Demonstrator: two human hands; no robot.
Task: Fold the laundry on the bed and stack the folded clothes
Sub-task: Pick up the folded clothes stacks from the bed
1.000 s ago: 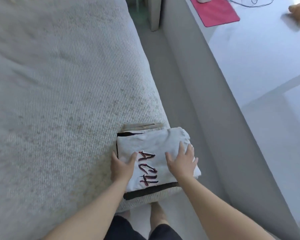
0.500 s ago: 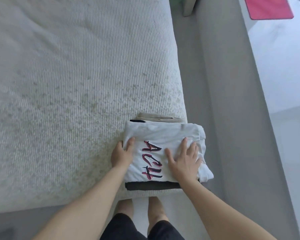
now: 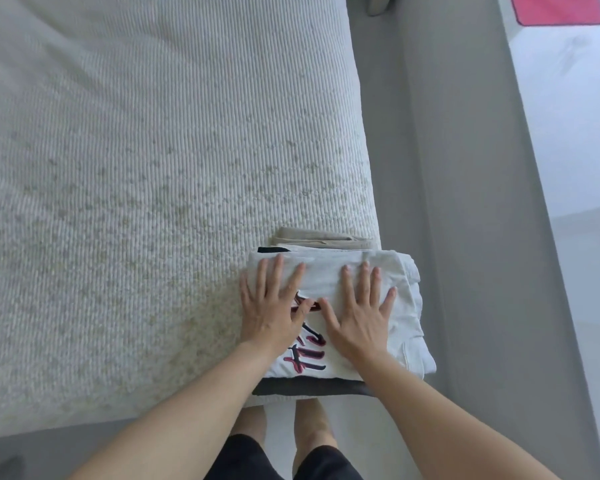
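Both hands flat on the stack. Left hand (image 3: 274,308) and right hand (image 3: 355,311) lie side by side on the white printed garment (image 3: 400,306), fingers straight and spread, palms down, thumbs nearly meeting over the red and black lettering. Nothing pinched or gripped. Reads as pressing the fold flat and squaring the pile, probably the last touch on this piece.

Stack sits at the near right corner of the bed (image 3: 136,168). Under the white garment, a dark garment (image 3: 305,388) shows as a band along the near edge, and a beige garment (image 3: 321,239) peeks out on the far side. How many layers lie between I cannot tell; the sides are hidden from this angle.

Edges: the stack's right side runs level with the mattress edge, and the white garment's loose folds on the right bulge slightly past it, over the grey floor strip (image 3: 430,168). Near edge also close to the drop. A sideways push to the right could tip the pile off.

Room: the mattress to the left and far side is open ribbed cover, no loose laundry in view. A pink mat (image 3: 558,10) lies far right, well apart.
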